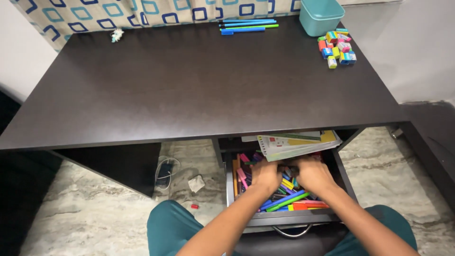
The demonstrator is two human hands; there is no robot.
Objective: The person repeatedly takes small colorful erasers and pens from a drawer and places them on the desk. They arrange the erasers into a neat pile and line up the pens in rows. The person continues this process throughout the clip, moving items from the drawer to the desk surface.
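- Your left hand (265, 175) and right hand (313, 173) are both buried in the open drawer (284, 219) at 6 o'clock.
- Fingers dig into the coloured pens (284, 199); whether they clamp any, you cannot tell.
- A teal cup (321, 16) and erasers (337, 47) sit at 1 o'clock on the desk (199, 80).

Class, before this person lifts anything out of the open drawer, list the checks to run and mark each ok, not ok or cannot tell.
1. Drawer pulled open: ok.
2. Left hand and right hand both inside, on the pens: ok.
3. Either hand closed on a pen: cannot tell.
4. Books clear of the drawer: ok, on the shelf above.
5. Bare space on the desk: ok.
6. Teal bin upright: ok.
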